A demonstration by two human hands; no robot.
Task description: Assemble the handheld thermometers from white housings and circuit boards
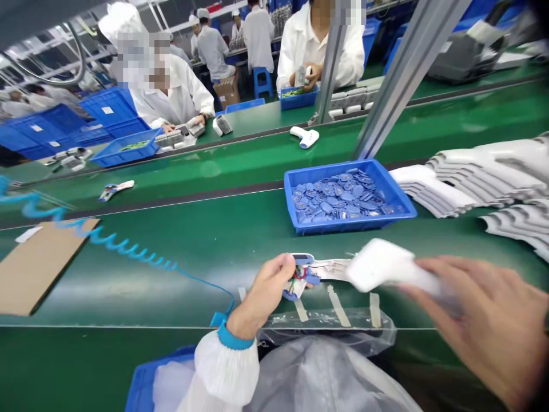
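My left hand (270, 292) grips the head end of an opened thermometer half (328, 269), its blue parts and coloured wires exposed and its white handle pointing right. A blue wrist strap with a coiled cord circles the left wrist. In my right hand (476, 309) is a white plastic shell (380, 264), its broad end turned toward the opened half. The shell seems to overlap the tip of that handle in view; whether they touch I cannot tell. Motion blurs the right hand slightly, and its fingers wrap the shell's narrow end.
A blue bin (349, 223) of small blue oval parts stands ahead. White shells (480, 171) are stacked at right. Cardboard (43, 269) lies left, near the coiled blue cord (115, 243). On the green belt rest an assembled thermometer (305, 137) and an opened one (115, 190). Co-workers sit opposite.
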